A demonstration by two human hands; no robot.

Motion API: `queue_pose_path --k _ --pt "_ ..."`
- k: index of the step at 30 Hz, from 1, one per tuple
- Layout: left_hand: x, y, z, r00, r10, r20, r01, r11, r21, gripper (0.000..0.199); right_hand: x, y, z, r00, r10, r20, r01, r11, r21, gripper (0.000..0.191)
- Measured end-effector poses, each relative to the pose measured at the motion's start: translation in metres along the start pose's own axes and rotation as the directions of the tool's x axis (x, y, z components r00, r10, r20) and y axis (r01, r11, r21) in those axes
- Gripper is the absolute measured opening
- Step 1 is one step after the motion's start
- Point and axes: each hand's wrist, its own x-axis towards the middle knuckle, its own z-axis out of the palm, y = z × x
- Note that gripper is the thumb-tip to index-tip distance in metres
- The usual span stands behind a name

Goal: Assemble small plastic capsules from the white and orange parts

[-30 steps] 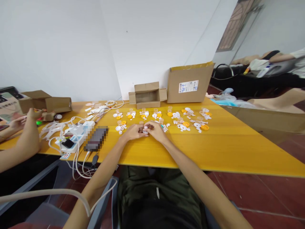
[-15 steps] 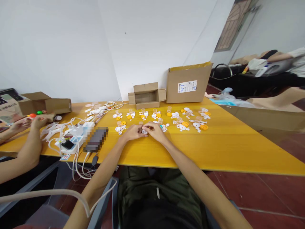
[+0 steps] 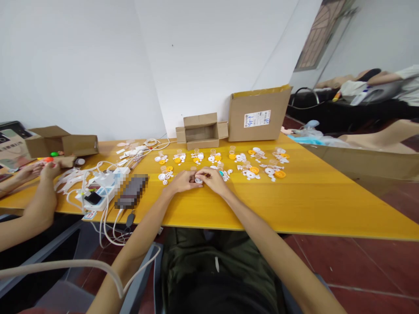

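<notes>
My left hand [image 3: 185, 181] is closed around a small whitish round plastic piece [image 3: 198, 179], just above the near part of the table. From the other side, the fingertips of my right hand [image 3: 212, 178] pinch the same piece. Its exact kind is too small to make out, and fingers cover most of it. Just behind my hands lie small white plastic gears and clear cups, with a teal part [image 3: 221, 173] beside my right hand. More groups of white pieces [image 3: 163, 176] and orange round parts [image 3: 254, 170] are spread to both sides.
An open cardboard box [image 3: 202, 136] and a larger closed carton [image 3: 258, 115] stand against the wall. To the left are a power strip [image 3: 113, 187] with cables and a blurred-out phone-like object [image 3: 132, 192]. Another person's hands [image 3: 42, 169] handle an orange-red ball at far left.
My hands stay in nearly the same place, still on the small piece. At far left, the other person's hands have shifted slightly with the orange-red ball.
</notes>
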Motion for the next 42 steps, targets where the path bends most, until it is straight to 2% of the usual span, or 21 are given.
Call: queue_pose_path --k 21,42 --pt "0.0005 -0.0002 -0.0002 1.0 -0.008 0.006 0.008 1.0 -0.025 0.029 0.0014 -0.0008 -0.0011 0.999 0.007 0.048 -0.01 0.998 0.058 0.017" --pt "0.0006 -0.0007 0.0 1.0 0.014 -0.006 -0.014 1.0 0.011 0.028 -0.001 -0.0036 -0.0009 1.0 0.014 -0.02 -0.014 1.0 -0.011 0.013"
